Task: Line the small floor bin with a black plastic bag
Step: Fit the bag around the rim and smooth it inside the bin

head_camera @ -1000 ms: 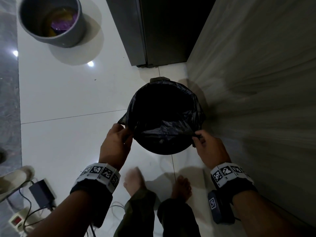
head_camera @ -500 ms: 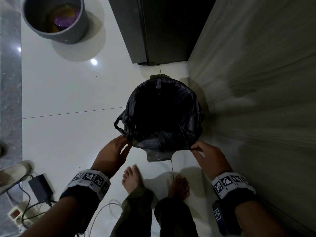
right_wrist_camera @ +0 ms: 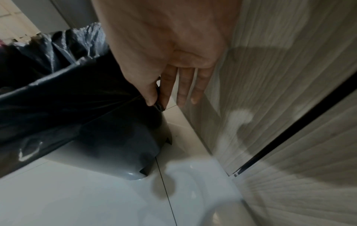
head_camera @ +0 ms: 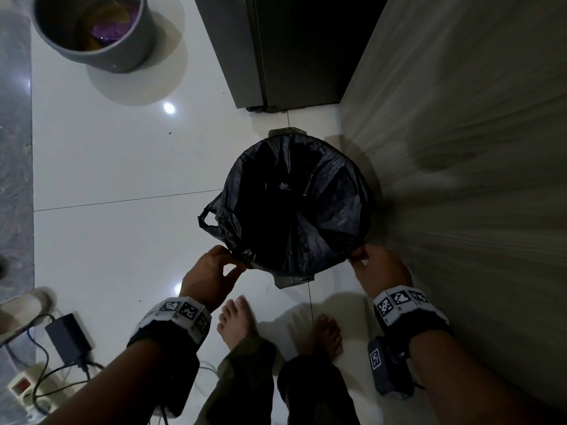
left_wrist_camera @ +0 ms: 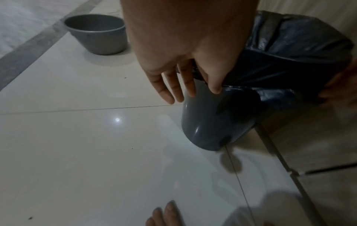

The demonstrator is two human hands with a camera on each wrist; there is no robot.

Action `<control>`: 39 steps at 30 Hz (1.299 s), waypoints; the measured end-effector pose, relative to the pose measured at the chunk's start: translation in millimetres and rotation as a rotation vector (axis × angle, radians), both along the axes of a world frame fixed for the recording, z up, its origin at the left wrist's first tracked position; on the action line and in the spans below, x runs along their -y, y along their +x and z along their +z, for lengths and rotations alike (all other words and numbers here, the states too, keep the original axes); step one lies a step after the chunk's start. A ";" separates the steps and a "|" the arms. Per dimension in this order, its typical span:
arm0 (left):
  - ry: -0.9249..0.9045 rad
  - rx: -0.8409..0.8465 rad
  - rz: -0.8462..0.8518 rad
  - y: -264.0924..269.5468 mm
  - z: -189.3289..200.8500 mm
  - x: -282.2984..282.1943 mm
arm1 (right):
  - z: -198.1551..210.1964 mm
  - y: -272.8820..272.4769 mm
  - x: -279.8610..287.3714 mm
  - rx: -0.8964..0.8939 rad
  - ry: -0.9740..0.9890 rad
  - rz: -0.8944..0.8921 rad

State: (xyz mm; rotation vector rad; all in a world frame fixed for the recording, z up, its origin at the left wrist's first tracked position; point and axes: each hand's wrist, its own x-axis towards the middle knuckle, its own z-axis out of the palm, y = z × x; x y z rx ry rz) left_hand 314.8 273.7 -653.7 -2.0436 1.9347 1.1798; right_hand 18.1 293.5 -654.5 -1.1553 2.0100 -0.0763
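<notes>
The small grey floor bin (head_camera: 293,280) stands on white tiles beside a wood-grain panel. A black plastic bag (head_camera: 306,210) sits inside it, its mouth spread over the rim, and a handle loop (head_camera: 208,222) hangs out on the left. My left hand (head_camera: 234,262) pinches the bag's edge at the near-left rim. In the left wrist view the thumb of that hand (left_wrist_camera: 204,87) lies on the bag's edge over the grey bin wall (left_wrist_camera: 208,122), the other fingers straight down beside it. My right hand (head_camera: 356,256) pinches the near-right edge; thumb and forefinger (right_wrist_camera: 156,102) hold a fold of the bag (right_wrist_camera: 77,94).
A second grey bin (head_camera: 95,29) holding purple and yellow waste stands at the far left. A dark cabinet (head_camera: 291,50) is behind the small bin, and the wood-grain panel (head_camera: 460,148) is tight on its right. A power adapter (head_camera: 67,335) with cables lies lower left. My bare feet (head_camera: 239,320) are just short of the bin.
Both hands have come down and toward me along the near rim, drawing the bag's edge lower over it. The left handle loop now hangs free outside the bin.
</notes>
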 end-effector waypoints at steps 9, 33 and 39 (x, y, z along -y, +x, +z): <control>0.130 -0.050 0.089 -7.3 13.8 17.1 | -4.0 -6.6 11.1 0.154 0.091 -0.135; 0.342 0.312 -0.641 -100.2 28.2 43.2 | 27.5 41.6 141.4 0.049 0.133 0.301; -0.179 -0.043 -0.342 -76.5 42.9 62.6 | 45.6 34.3 124.8 0.109 -0.319 0.068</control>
